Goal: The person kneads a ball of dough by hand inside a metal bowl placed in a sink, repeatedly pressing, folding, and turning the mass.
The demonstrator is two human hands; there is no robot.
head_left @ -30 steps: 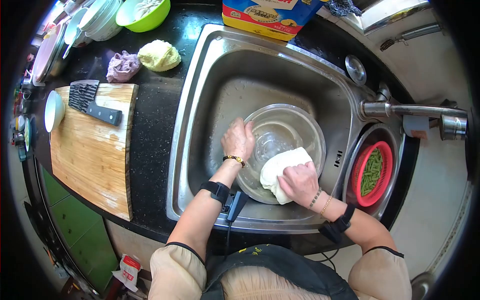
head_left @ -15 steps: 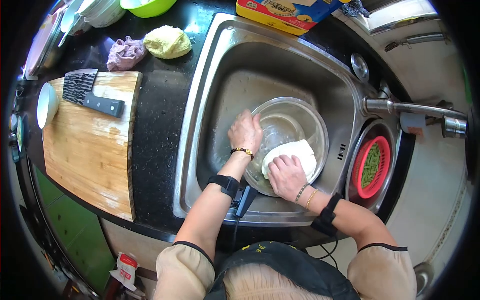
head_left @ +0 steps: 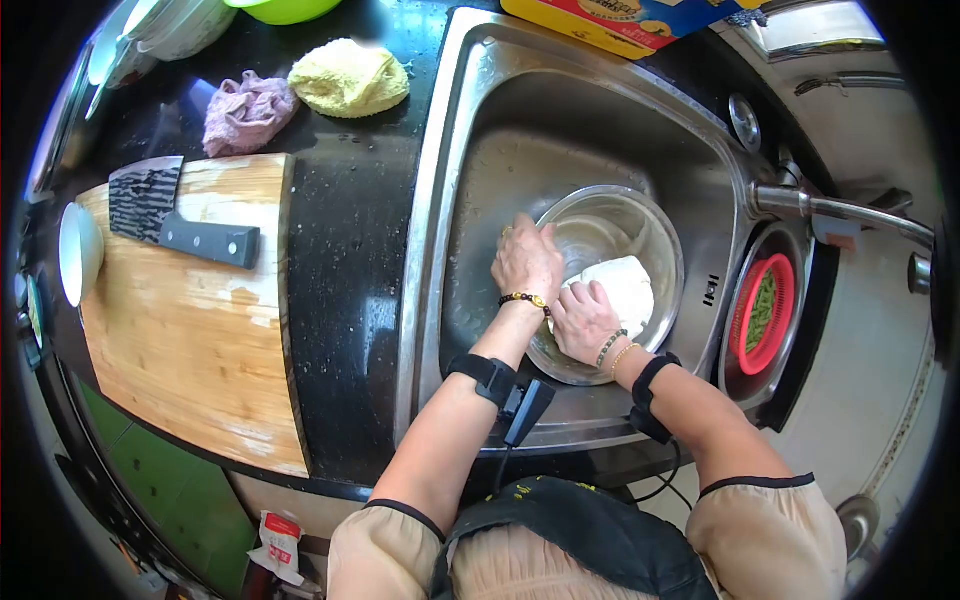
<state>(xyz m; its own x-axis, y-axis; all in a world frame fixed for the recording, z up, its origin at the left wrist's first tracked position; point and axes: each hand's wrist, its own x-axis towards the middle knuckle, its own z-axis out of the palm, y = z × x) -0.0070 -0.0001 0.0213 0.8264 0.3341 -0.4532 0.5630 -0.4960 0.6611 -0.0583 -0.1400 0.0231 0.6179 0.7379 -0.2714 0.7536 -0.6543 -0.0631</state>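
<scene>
A metal bowl [head_left: 668, 232] sits in the stainless steel sink, with a smooth lump of white dough [head_left: 625, 288] inside it. My left hand [head_left: 528, 262] grips the bowl's left rim, its thumb on the inner side. My right hand [head_left: 585, 322] presses on the dough's near-left side, fingers bent against it. The dough's underside is hidden.
Left of the sink [head_left: 500, 130], a cleaver [head_left: 190, 225] lies on a wooden cutting board [head_left: 200, 350] beside a white bowl [head_left: 80, 255]. Purple [head_left: 248, 112] and yellow cloths [head_left: 350, 80] lie behind. Right of the basin are a red basket [head_left: 778, 345] with green pieces and a faucet [head_left: 790, 200].
My right hand has moved up and left within the bowl, and the dough has shifted away from me. My left hand stays at the rim. The whole view has shifted slightly.
</scene>
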